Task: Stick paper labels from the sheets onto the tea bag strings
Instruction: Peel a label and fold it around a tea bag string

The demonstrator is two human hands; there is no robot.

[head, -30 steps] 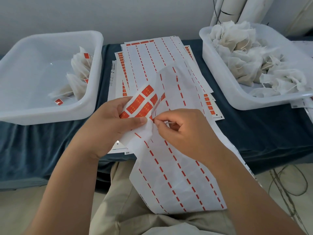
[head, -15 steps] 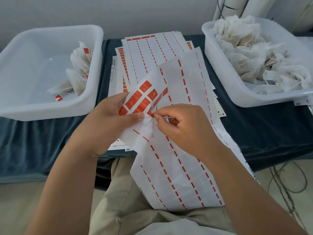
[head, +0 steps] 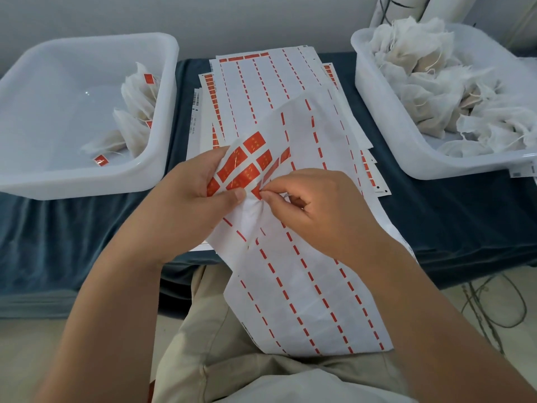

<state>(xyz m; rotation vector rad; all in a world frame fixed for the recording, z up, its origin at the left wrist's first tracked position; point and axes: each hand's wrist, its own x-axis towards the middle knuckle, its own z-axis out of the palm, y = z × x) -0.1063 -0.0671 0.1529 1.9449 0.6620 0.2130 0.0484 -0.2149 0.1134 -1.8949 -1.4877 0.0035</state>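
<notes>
A long white label sheet (head: 305, 286) with red dashed strips hangs from the table edge down over my lap. Its upper left corner still carries several red labels (head: 247, 167). My left hand (head: 191, 199) grips that corner, thumb pressed on the paper. My right hand (head: 313, 207) pinches a red label at the sheet with thumb and forefinger, right beside the left thumb. A thin string shows inside the curled right fingers. Unlabelled tea bags (head: 436, 82) fill the right tub (head: 406, 158). A few labelled bags (head: 136, 112) lie in the left tub (head: 87, 181).
More label sheets (head: 261, 82), mostly stripped, are stacked on the dark blue cloth (head: 450, 213) between the tubs. Cables (head: 494, 309) lie on the floor at the right. White rolls (head: 406, 10) stand behind the right tub.
The view has shifted slightly. Both hands stay at the sheet's corner, the right fingers still working at the same red label beside the left thumb.
</notes>
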